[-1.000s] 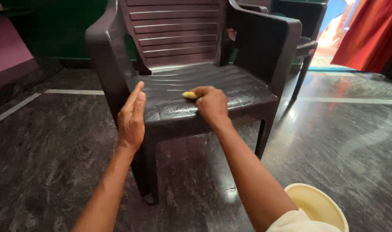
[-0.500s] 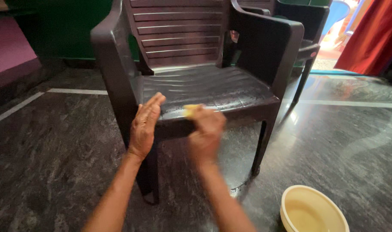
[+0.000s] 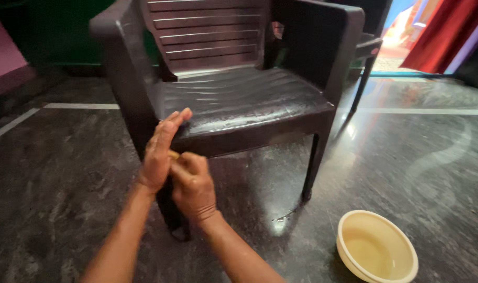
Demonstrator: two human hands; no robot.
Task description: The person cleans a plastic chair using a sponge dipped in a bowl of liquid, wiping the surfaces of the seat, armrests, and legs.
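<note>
A dark brown plastic armchair (image 3: 239, 99) stands in front of me, its ribbed seat wet and shiny. My left hand (image 3: 160, 149) rests flat with fingers stretched against the seat's front left corner. My right hand (image 3: 193, 186) is just below and beside it, closed around a small yellow sponge (image 3: 174, 155), of which only a sliver shows between the two hands. The right hand is at the chair's front left leg, below the seat edge.
A cream plastic bowl (image 3: 377, 251) with a little water sits on the dark stone floor at the lower right. A second dark chair (image 3: 367, 50) stands behind the first. A red curtain (image 3: 448, 31) hangs at the far right.
My right hand has come off the seat top with the sponge, moving down and left to the front left leg. My left hand stayed near the seat's front corner. The view has shifted closer.
</note>
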